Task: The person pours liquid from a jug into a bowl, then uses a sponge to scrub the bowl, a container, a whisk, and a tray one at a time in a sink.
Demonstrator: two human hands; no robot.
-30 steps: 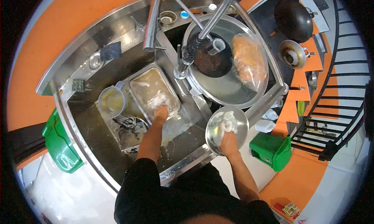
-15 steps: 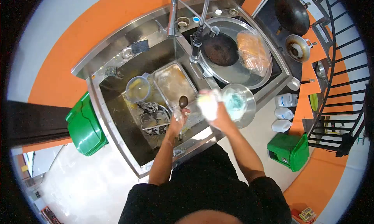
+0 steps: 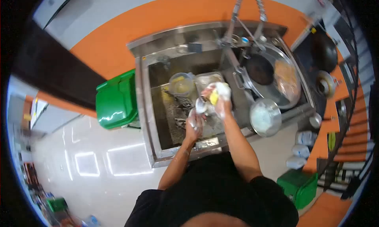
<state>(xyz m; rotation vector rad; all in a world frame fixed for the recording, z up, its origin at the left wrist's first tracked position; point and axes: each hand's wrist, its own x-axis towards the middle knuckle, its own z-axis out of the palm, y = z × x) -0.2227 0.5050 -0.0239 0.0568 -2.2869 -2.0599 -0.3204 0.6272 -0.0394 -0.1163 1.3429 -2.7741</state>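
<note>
My left hand (image 3: 195, 124), streaked with suds, is closed around a ladle (image 3: 201, 105) over the sink (image 3: 158, 128). The ladle's bowl points up and looks white with foam. Close against it, my right hand (image 3: 223, 107) grips a yellow sponge (image 3: 214, 97) heaped with white lather. Behind the hands a metal tray (image 3: 206, 79) lies in the sink, partly covered by them. To its left is a clear plastic jug (image 3: 182, 86) with something yellowish inside. Motion blurs the ladle and the lather.
A metal bowl (image 3: 265, 118) of pale suds stands right of the sink. Behind it, a large round lid or basin (image 3: 291, 100) holds a bagged orange item (image 3: 287, 81). The spray faucet (image 3: 233, 29) arches over the back. A green bin (image 3: 116, 100) stands left.
My right hand has brought the lathered sponge left, from beside the suds bowl to the ladle. The ladle's bowl, dark before, now looks foamy. The whole view has shifted and turned.
</note>
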